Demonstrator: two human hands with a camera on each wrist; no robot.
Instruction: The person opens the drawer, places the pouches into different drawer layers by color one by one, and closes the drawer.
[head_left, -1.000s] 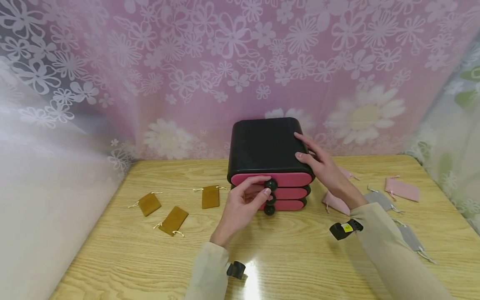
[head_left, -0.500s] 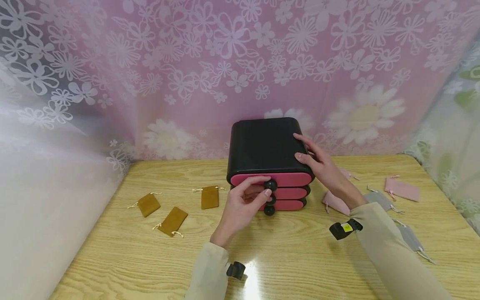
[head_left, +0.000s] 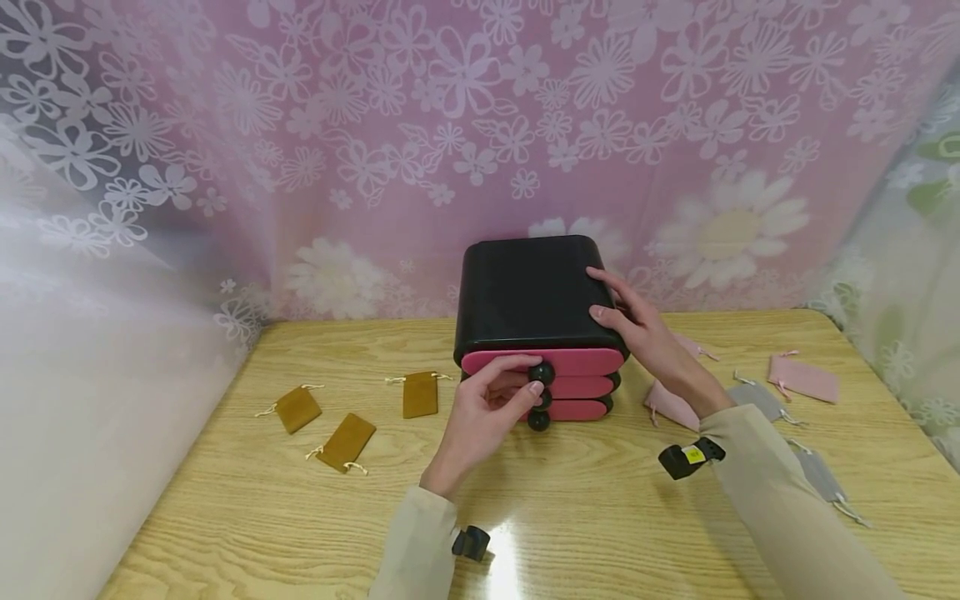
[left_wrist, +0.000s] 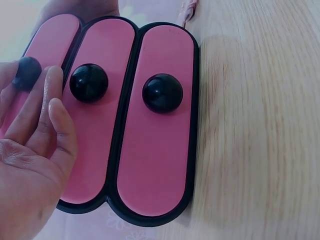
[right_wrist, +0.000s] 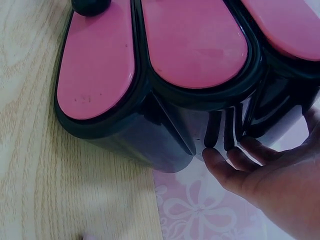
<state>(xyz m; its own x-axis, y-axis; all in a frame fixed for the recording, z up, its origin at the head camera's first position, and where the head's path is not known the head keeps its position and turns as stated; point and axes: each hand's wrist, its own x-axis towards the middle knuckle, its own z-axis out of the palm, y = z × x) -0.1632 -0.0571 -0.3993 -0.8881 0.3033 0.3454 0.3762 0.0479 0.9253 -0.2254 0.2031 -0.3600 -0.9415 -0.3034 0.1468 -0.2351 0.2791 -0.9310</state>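
A black three-tier mini drawer chest [head_left: 536, 287] with pink drawer fronts stands on the table. My left hand [head_left: 472, 421] pinches the round black knob [head_left: 542, 372] of the top drawer [head_left: 588, 361], whose front sits slightly forward of the black casing. In the left wrist view, thumb and fingers are around that knob [left_wrist: 27, 74], while the middle knob [left_wrist: 89, 83] and bottom knob [left_wrist: 162, 93] are untouched. My right hand [head_left: 652, 337] rests on the chest's upper right edge, two fingertips on its top. The right wrist view shows other fingertips [right_wrist: 212, 155] against its side.
To the left lie three brown drawstring pouches, the nearest one [head_left: 347, 442] angled. On the right are pink pouches [head_left: 805, 378] and grey pouches [head_left: 821, 475], partly covered by my right arm. A floral curtain [head_left: 480, 158] hangs behind the wooden table [head_left: 300, 525].
The top drawer has come out slightly toward me, with its knob still in my left hand. My right hand keeps its place on the chest.
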